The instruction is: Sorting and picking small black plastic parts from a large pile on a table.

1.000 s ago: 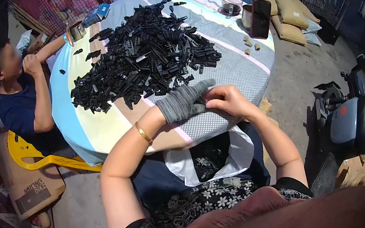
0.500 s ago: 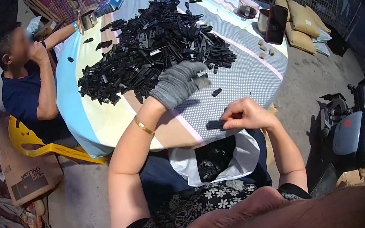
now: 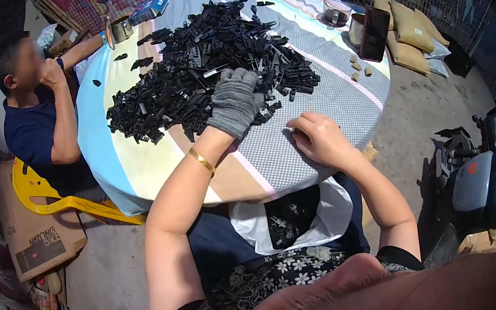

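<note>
A large heap of small black plastic pieces (image 3: 181, 77) is spread over the round table's cloth. My left hand (image 3: 237, 100), in a grey knitted glove, rests at the heap's near right edge with its fingers curled down into the pieces; what they grip is hidden. Bare and lower to the right, my right hand (image 3: 325, 140) hovers over the dotted cloth, its fingers bent and the thumb a little apart, with no piece showing between them. On my lap sits a white bag (image 3: 251, 224) with its mouth spread, more black pieces inside.
Striped cloth (image 3: 344, 98) covers the table. A phone (image 3: 374, 33) leans at its right edge near a glass cup (image 3: 335, 15) and small tan lumps (image 3: 355, 69). Another person (image 3: 42, 118) sits at the left. A metal mug (image 3: 121, 28) stands at the back; a scooter (image 3: 481, 180) is at right.
My left hand has moved back onto the heap and curled its fingers. My right hand has risen from the table's near edge, and the black piece it held is out of sight.
</note>
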Demonstrator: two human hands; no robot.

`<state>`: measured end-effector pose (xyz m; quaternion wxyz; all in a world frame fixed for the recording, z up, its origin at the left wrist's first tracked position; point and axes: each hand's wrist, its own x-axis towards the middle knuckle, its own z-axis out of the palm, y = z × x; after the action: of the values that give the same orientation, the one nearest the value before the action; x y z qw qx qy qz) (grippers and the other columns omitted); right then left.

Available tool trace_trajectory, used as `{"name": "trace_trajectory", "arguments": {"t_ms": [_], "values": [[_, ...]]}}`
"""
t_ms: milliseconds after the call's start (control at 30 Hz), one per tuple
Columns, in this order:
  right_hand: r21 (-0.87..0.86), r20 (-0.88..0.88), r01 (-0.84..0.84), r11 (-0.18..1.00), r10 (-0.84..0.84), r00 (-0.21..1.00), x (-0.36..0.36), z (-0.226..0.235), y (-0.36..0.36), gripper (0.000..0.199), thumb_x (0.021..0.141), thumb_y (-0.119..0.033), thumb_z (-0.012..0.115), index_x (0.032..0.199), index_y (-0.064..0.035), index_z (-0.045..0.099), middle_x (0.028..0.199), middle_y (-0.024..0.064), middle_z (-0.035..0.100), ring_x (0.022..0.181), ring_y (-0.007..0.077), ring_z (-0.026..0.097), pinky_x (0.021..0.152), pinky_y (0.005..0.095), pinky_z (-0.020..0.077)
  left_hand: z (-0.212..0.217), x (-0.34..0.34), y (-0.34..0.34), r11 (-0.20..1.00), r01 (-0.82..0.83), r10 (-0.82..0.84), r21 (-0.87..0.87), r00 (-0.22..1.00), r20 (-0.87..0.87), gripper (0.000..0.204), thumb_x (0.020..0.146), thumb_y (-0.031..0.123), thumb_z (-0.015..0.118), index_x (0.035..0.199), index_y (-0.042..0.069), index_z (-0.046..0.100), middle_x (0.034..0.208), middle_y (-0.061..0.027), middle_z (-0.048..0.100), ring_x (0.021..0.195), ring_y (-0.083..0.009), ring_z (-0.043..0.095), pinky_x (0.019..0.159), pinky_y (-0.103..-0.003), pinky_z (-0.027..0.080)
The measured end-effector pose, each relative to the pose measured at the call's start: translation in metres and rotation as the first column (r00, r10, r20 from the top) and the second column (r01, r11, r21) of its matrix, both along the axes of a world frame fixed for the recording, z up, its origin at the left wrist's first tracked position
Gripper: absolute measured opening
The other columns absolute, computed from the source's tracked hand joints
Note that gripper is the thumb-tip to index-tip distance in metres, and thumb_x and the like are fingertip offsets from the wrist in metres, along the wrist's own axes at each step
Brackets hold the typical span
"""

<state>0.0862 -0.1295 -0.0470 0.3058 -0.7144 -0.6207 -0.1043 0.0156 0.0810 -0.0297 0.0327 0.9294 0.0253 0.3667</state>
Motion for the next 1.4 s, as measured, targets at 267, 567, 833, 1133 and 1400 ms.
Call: {"name": "trace_trajectory", "arguments": {"t_ms": [267,567,833,1133,1400], "values": [[-0.018,-0.275,0.077,0.997,-0.08,0.958,0.005,0.0,-0.029,0.019,0.074,-0.012,0.067,0.09,-0.003,0.065,0.077,0.0134,0.06,0.069,0.0296,0.058,0.061,0.0353,0.0468,0.034,-0.025,-0.046,0.062,0.048,-0.552,-0.997,0.834,0.006,0.033,0.079,0.001,0.06,0.11,0.006,0.05,0.077,-0.0053,0.059,0.061,-0.0125,0.058,0.056,-0.024,0.05],[-0.065,-0.236,0.045,0.997,-0.059,0.97,0.001,0.004,-0.038,0.019,0.073,-0.015,0.068,0.09,-0.0047,0.065,0.078,0.0095,0.059,0.07,0.0277,0.059,0.061,0.035,0.0469,0.014,-0.03,-0.05,0.749,0.225,-0.552,-0.623,0.731,-0.4,0.024,0.067,0.017,0.069,0.085,0.005,0.06,0.081,-0.0107,0.06,0.077,-0.025,0.059,0.071,-0.033,0.047],[0.011,-0.179,0.032,0.999,-0.03,0.983,0.0,0.003,-0.043,0.017,0.075,-0.013,0.067,0.088,-0.0017,0.065,0.078,0.0091,0.059,0.063,0.0233,0.058,0.056,0.0315,0.0464,0.01,-0.039,-0.057,0.797,0.327,-0.557,-0.508,0.725,-0.406,0.018,0.075,0.015,0.062,0.089,0.004,0.058,0.081,-0.0142,0.058,0.078,-0.0317,0.057,0.069,-0.039,0.046],[-0.156,0.088,0.076,0.985,-0.063,0.994,-0.003,0.01,-0.035,0.014,0.076,-0.014,0.065,0.085,-0.0034,0.064,0.077,0.0084,0.056,0.069,0.0265,0.059,0.06,0.0352,0.0479,0.015,-0.04,-0.055,0.855,0.227,-0.423,-0.465,0.825,-0.375,0.022,0.071,0.016,0.064,0.089,0.005,0.06,0.082,-0.0136,0.059,0.079,-0.0303,0.057,0.071,-0.039,0.046],[-0.102,0.019,0.077,0.992,-0.075,0.997,-0.003,0.004,-0.034,0.016,0.076,-0.018,0.064,0.084,-0.0048,0.062,0.076,0.0098,0.055,0.069,0.0281,0.058,0.059,0.0371,0.0477,0.011,-0.037,-0.059,0.868,0.25,-0.439,-0.429,0.789,-0.43,0.022,0.072,0.019,0.063,0.089,0.006,0.061,0.081,-0.014,0.058,0.078,-0.0315,0.056,0.071,-0.04,0.046]]}}
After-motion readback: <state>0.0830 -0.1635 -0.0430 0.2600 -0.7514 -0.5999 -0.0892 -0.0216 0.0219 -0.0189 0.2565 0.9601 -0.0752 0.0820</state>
